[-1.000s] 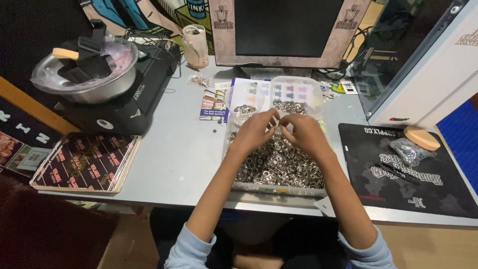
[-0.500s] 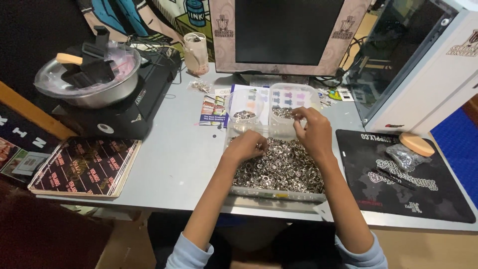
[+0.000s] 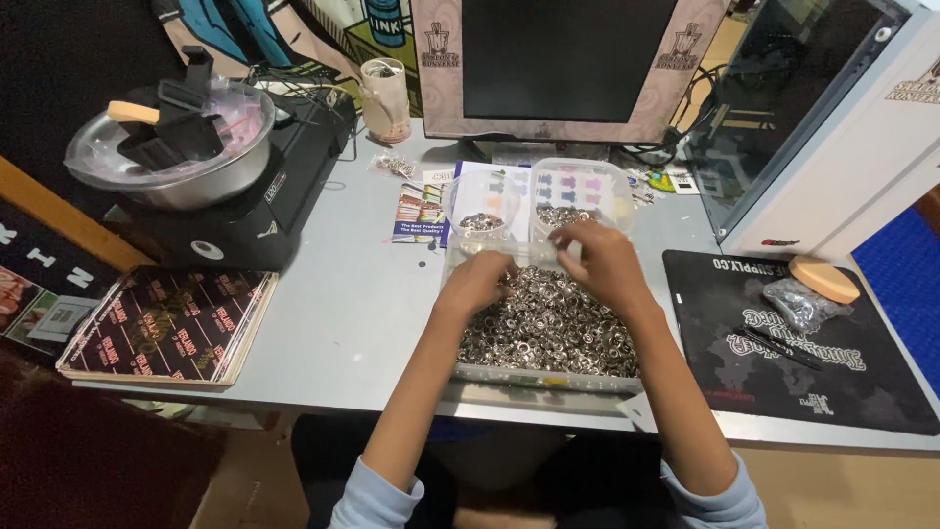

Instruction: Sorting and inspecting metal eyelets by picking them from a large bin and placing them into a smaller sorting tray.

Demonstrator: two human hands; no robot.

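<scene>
Eyelets [image 3: 548, 328], small silver metal rings, fill the clear plastic tray [image 3: 548, 375] on the grey table [image 3: 343, 304] right in front of you. Your left hand [image 3: 477, 284] rests curled on the heap at the tray's far left; whether it grips any, you cannot tell. Your right hand [image 3: 605, 263] hovers over the far edge with fingers pinched, just short of two small clear tubs [image 3: 578, 186].

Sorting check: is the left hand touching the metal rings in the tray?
Touching: in the head view, the left hand rests its fingers on the metal rings.
</scene>
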